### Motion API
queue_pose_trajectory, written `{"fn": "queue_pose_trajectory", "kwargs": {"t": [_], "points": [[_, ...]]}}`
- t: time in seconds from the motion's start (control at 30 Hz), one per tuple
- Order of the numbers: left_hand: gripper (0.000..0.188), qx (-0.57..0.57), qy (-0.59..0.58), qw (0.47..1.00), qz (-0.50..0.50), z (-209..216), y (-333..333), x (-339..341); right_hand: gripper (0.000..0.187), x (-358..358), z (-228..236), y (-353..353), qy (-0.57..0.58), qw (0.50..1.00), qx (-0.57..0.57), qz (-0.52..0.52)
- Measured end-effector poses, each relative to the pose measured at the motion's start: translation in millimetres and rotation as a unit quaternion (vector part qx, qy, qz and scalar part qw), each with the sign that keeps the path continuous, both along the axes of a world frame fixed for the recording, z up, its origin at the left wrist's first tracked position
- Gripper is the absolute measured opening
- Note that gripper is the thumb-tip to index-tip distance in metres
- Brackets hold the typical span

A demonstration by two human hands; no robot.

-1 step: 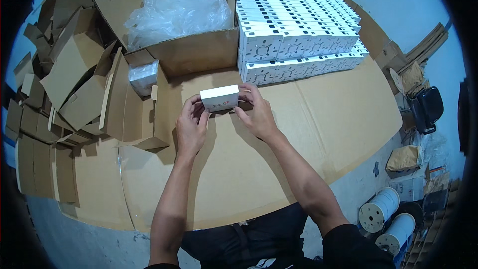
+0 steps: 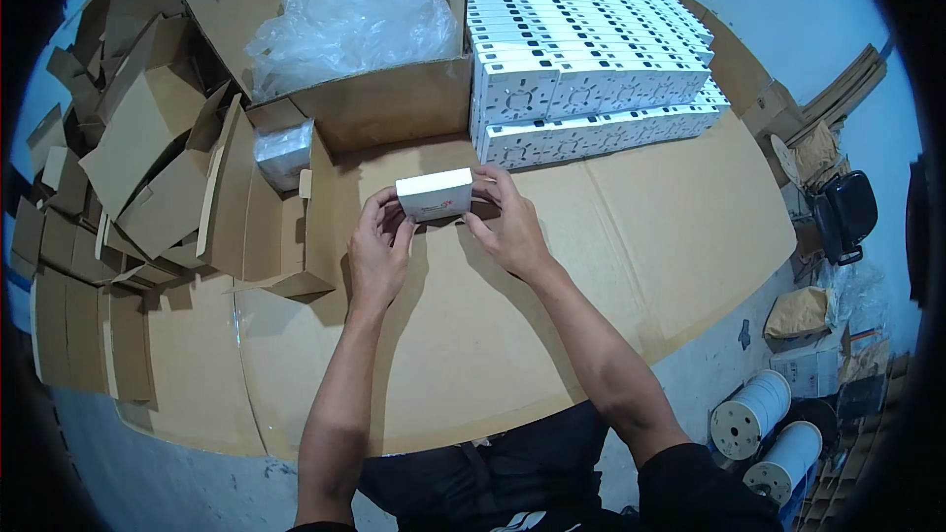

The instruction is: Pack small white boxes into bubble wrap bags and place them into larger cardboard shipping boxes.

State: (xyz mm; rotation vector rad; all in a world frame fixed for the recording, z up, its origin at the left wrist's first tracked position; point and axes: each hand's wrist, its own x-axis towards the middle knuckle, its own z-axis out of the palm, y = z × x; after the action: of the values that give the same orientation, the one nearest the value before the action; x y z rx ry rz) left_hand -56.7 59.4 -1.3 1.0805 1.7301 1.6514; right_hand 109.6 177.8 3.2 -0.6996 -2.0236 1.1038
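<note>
Between my two hands is a small white box [image 2: 434, 195] with faint red and grey print on the side toward me. My left hand [image 2: 377, 251] grips its left end, thumb at the front and fingers behind. On its right end, my right hand [image 2: 510, 227] holds it the same way. The box is just above or on the cardboard-covered table [image 2: 493, 335]; I cannot tell if it touches. An open, narrow brown carton [image 2: 317, 227] stands left of my left hand, with a plastic-wrapped bundle [image 2: 284, 155] at its far end.
Rows of stacked white boxes [image 2: 591, 89] fill the far right of the table. A large carton [image 2: 394, 103] holds crumpled clear plastic bags [image 2: 355, 10]. Several empty brown cartons [image 2: 148, 158] pile up at left. Cable spools [image 2: 751, 416] and a black chair [image 2: 845, 217] stand on the floor at right.
</note>
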Motion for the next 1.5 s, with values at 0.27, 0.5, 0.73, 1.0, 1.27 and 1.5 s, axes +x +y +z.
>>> {"fn": "queue_pose_trajectory", "kwargs": {"t": [0.27,0.5,0.73,1.0,1.27,1.5], "points": [[0.046,-0.004,0.021,0.997,0.07,9.0,-10.9,2.3,0.053,29.2,4.5,-20.1,-0.226,0.956,0.183,-0.024],[0.027,0.076,0.214,0.964,0.135,74.0,-1.4,8.6,0.051,49.8,-1.9,-29.0,-0.296,0.926,0.23,-0.029],[0.02,0.112,0.32,0.918,0.204,175.6,100.3,-70.2,0.049,47.0,6.3,-25.9,-0.273,0.934,0.227,-0.037],[0.028,0.063,0.405,0.891,0.193,214.5,204.4,-170.2,0.052,41.6,-0.2,-30.2,-0.275,0.939,0.205,-0.03],[0.047,-0.119,0.455,0.869,0.155,195.6,275.5,-175.5,0.052,45.3,11.9,-32.8,-0.291,0.939,0.177,-0.038],[0.029,0.001,0.381,0.906,0.184,207.2,262.4,-192.3,0.052,43.9,9.8,-32.5,-0.286,0.935,0.204,-0.042]]}}
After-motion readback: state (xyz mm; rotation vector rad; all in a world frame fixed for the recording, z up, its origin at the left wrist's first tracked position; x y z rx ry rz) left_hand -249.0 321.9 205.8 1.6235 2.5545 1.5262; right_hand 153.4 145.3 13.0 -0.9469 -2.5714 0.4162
